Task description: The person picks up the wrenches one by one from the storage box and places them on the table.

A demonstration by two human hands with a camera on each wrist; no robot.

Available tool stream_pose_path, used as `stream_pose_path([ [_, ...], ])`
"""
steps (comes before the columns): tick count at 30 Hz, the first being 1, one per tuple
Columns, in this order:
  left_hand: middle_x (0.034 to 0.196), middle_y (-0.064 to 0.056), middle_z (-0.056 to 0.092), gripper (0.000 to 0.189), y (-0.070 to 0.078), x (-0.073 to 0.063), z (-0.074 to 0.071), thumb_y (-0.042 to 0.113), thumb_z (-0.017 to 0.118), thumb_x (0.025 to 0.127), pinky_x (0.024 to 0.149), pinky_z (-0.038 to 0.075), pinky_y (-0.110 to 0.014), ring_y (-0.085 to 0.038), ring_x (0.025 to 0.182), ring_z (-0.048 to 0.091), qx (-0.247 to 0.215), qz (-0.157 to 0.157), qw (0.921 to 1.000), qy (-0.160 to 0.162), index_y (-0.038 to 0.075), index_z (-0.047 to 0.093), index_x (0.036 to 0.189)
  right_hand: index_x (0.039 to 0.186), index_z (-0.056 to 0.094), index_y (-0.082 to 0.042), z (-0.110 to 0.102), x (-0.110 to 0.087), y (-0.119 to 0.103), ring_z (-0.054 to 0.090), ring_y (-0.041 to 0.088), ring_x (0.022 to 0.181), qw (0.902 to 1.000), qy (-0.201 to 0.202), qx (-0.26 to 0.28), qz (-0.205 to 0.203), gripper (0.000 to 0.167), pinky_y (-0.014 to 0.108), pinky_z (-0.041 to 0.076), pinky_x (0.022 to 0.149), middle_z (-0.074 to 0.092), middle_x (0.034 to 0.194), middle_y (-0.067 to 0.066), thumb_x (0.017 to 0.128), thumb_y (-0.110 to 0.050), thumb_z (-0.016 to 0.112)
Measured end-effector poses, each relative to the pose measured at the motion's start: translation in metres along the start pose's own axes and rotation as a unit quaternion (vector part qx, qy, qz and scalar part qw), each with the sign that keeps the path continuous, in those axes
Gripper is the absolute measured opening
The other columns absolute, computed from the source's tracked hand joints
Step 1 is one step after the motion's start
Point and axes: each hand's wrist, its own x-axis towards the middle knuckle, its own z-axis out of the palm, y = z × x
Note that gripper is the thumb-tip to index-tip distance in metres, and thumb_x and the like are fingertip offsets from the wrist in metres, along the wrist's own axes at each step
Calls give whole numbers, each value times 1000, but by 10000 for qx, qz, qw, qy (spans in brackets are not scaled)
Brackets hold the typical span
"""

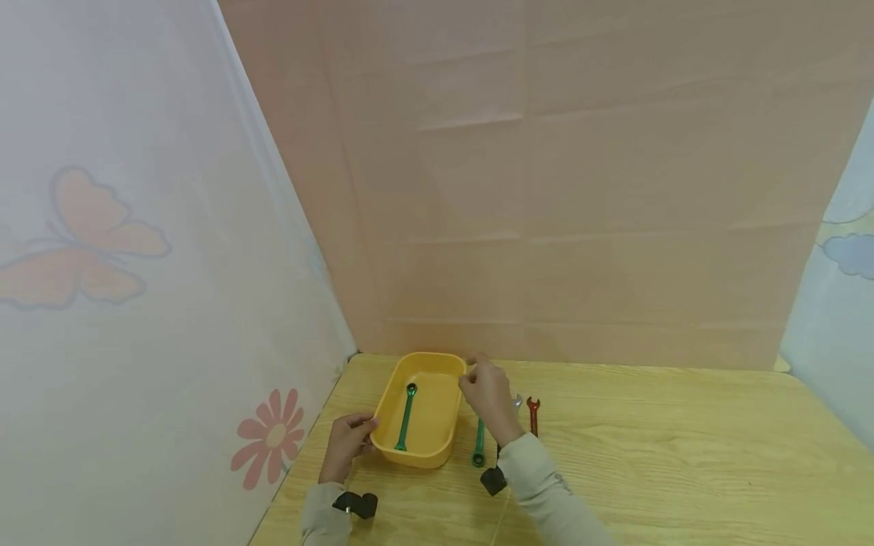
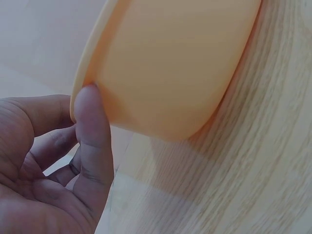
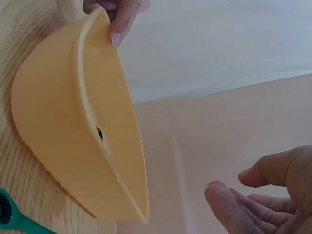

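Observation:
A yellow plastic tub [image 1: 454, 432] stands at the left of the table with a green wrench [image 1: 406, 417] lying in it. My left hand [image 1: 347, 444] pinches the tub's near left rim between thumb and fingers, as the left wrist view shows too. By the far right corner of the tub is my right hand [image 1: 489, 394], its fingers loosely bent. In the right wrist view this right hand [image 3: 263, 195] appears apart from the tub [image 3: 53, 107], with nothing between thumb and fingers. Under the right forearm, a second green wrench [image 1: 479, 444] is partly hidden.
A red wrench [image 1: 534, 413] and a silver wrench head [image 1: 517, 400] lie right of the right hand, partly covered by the arm. The wooden table [image 1: 669, 455] extends right. A beige sheet [image 1: 580, 189] hangs behind, and a patterned white wall [image 1: 171, 227] stands at left.

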Motion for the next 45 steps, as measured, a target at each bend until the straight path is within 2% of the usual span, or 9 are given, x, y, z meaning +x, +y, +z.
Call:
stream_pose_path([
  [9, 86, -19, 66, 32, -2, 3, 1, 5, 65, 96, 57, 59, -34, -13, 60, 61, -169, 0, 9997, -155, -17, 63, 118, 119, 59, 10, 9, 2, -4, 60, 8, 49, 9997, -18, 82, -214, 32, 21, 48, 44, 70, 75, 10, 91, -2, 69],
  [17, 85, -19, 65, 30, 2, 1, 2, 6, 67, 94, 55, 58, -31, -13, 60, 59, -87, -1, 9999, -57, -14, 65, 116, 115, 59, 11, 20, 4, -5, 60, 9, 49, 9990, -81, 223, -371, 29, 20, 50, 45, 68, 72, 10, 90, 1, 69],
  [24, 86, -21, 66, 31, 2, 0, 0, 6, 67, 94, 54, 58, -29, -14, 59, 62, -112, 166, 9997, -150, -16, 64, 116, 112, 60, 4, 29, 1, -6, 58, 7, 50, 9988, -284, 338, -222, 22, 21, 48, 45, 65, 71, 3, 93, -4, 68],
  [30, 87, -22, 68, 30, 2, 2, -1, 4, 66, 95, 53, 58, -30, -16, 60, 64, -112, 66, 9998, -150, -17, 64, 117, 114, 59, 3, 33, 1, -10, 58, 8, 51, 9986, -435, 290, -130, 23, 21, 48, 45, 65, 73, 3, 94, -4, 67],
  [33, 87, -21, 67, 30, 5, 0, -1, 3, 65, 95, 55, 59, -32, -15, 60, 63, -165, 34, 9997, -191, -18, 63, 117, 114, 59, 4, 35, 1, -11, 58, 8, 51, 9986, -445, 233, -133, 23, 21, 48, 45, 66, 74, 5, 93, -4, 67],
  [38, 87, -24, 66, 29, 21, -12, -2, -1, 63, 95, 59, 60, -39, -18, 62, 64, -133, 27, 9996, -244, -20, 61, 116, 113, 59, 5, 38, 0, -12, 58, 7, 51, 9985, -462, 225, -182, 23, 20, 48, 45, 66, 72, 5, 93, -3, 68],
  [40, 87, -25, 66, 29, 23, -14, -2, -1, 63, 95, 60, 60, -41, -18, 62, 63, -114, 48, 9996, -248, -21, 61, 116, 114, 59, 5, 39, -1, -13, 58, 7, 51, 9984, -473, 240, -187, 24, 20, 48, 45, 66, 72, 4, 93, -3, 68],
  [45, 87, -22, 66, 30, 8, -7, -4, 2, 66, 95, 57, 60, -36, -16, 60, 62, -126, 36, 9998, -144, -18, 63, 117, 115, 59, 4, 41, -3, -16, 58, 8, 51, 9978, -560, 317, -185, 24, 21, 48, 45, 65, 72, 3, 94, -5, 67],
])
